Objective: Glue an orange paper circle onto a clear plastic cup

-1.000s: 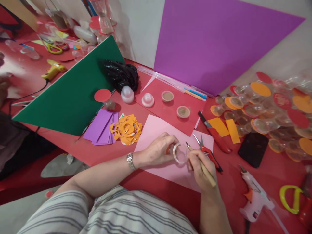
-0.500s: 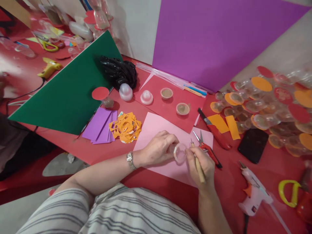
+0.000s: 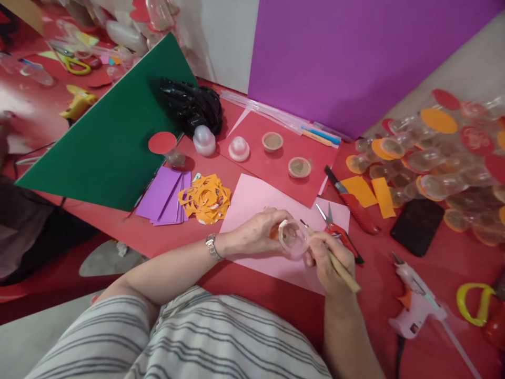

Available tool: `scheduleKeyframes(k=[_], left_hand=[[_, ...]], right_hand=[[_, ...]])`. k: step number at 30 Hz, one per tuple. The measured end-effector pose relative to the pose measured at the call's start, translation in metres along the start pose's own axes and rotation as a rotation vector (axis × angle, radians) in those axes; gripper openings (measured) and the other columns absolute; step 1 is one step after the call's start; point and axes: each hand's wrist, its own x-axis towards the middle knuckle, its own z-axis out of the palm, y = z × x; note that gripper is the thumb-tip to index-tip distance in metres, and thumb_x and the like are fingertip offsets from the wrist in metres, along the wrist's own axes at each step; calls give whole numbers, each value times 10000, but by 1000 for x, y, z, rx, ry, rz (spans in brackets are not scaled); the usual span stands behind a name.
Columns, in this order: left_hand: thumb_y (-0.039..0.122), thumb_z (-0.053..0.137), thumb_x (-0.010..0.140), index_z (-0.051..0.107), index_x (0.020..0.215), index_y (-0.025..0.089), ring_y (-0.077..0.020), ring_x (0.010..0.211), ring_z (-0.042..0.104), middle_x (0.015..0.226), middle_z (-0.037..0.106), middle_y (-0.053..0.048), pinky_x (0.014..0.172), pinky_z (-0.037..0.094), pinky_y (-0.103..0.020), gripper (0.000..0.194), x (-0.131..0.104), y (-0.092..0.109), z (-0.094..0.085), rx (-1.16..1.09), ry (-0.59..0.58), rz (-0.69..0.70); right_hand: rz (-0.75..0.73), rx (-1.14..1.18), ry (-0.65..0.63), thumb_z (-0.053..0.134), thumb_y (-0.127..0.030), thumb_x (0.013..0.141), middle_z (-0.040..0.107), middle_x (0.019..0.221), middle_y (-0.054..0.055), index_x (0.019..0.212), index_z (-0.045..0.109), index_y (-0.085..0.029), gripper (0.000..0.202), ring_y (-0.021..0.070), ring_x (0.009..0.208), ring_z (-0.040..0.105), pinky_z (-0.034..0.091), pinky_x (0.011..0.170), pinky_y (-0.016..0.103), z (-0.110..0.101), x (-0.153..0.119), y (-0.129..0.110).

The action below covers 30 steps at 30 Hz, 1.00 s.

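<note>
In the head view, just below the middle of the frame, your left hand [image 3: 256, 237] grips a small clear plastic cup [image 3: 294, 238] over the pink paper [image 3: 252, 202], while your right hand [image 3: 329, 260] is closed around a wooden-handled tool [image 3: 339, 268] whose tip meets the cup's rim. You seem to be working that rim with the tip; the next stroke calls for a steady cup and light pressure, clear of the red scissors [image 3: 339, 237] just to the right.

— Left of the pink sheet [image 3: 252, 200]?
— Orange paper cutouts [image 3: 205, 198], purple paper strips [image 3: 163, 196], green board [image 3: 114, 137].
— And right?
— Red snips [image 3: 338, 237], red utility knife [image 3: 351, 202], black phone [image 3: 417, 227], pink glue gun [image 3: 416, 302].
</note>
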Motion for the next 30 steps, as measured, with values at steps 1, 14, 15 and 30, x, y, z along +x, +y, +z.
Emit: scheduleKeyframes(k=[1, 14, 15, 30], left_hand=[[235, 823, 769, 605, 1040, 168, -186, 934, 616, 1012, 667, -54, 847, 498, -301, 354, -1, 0, 0, 3, 16, 6], [194, 671, 860, 624, 1073, 188, -219, 971, 609, 934, 691, -56, 877, 505, -329, 217, -3, 1, 2, 301, 82, 106], [190, 669, 861, 627, 1069, 187, -217, 966, 611, 928, 692, -56, 876, 504, -328, 212, -2, 1, 2, 309, 80, 112], [249, 797, 810, 658, 1080, 165, -174, 898, 636, 957, 696, -48, 860, 506, -301, 315, 0, 0, -8, 72, -68, 68]], right_hand=[[-3, 16, 4, 499, -448, 1000, 467, 470, -64, 713, 581, -219, 376, 102, 398, 476, 404, 405, 207, 0, 0, 2], [-178, -380, 159, 605, -341, 959, 614, 558, -37, 699, 584, -222, 287, 105, 474, 551, 435, 518, 208, 8, 4, -8], [-193, -393, 161, 596, -330, 965, 618, 554, -33, 696, 588, -222, 290, 107, 471, 555, 437, 519, 210, 8, 5, -7], [124, 43, -40, 569, -446, 945, 431, 404, -73, 640, 578, -216, 382, 90, 341, 420, 344, 364, 206, -3, -1, 0]])
